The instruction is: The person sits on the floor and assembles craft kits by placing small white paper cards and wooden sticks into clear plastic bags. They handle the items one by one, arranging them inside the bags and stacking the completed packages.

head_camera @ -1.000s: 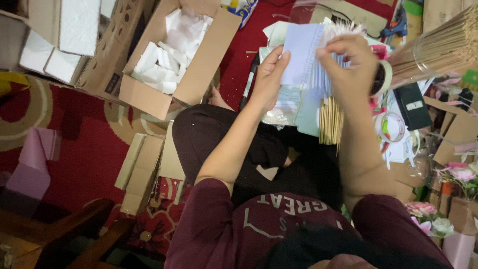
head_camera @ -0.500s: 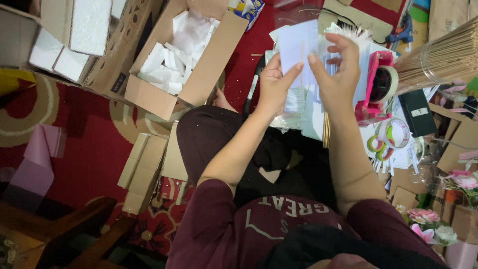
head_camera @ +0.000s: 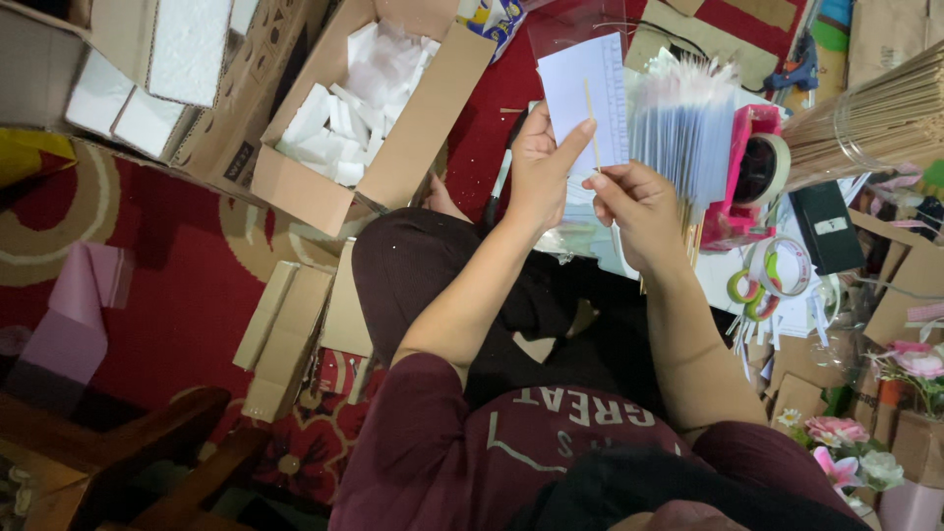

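Note:
My left hand (head_camera: 541, 167) holds up a pale blue-white paper slip (head_camera: 587, 98), thumb and fingers pinching its lower edge. My right hand (head_camera: 639, 206) pinches a thin wooden stick (head_camera: 590, 123) that lies upright against the slip. Just to the right stands a fanned bunch of similar paper slips on sticks (head_camera: 683, 138). Both hands hover above my lap, over my dark trousers (head_camera: 442, 275).
An open cardboard box (head_camera: 305, 192) of white foam pieces sits at the upper left. A pink tape dispenser (head_camera: 752, 172), tape rolls (head_camera: 762, 285), a bundle of wooden skewers (head_camera: 870, 118) and pink artificial flowers (head_camera: 865, 442) crowd the right. Flat cardboard pieces (head_camera: 285, 334) lie on the red carpet.
The stack of slips has left my hands and now stands to the right. My left hand now holds one slip, and my right hand has brought a stick against it.

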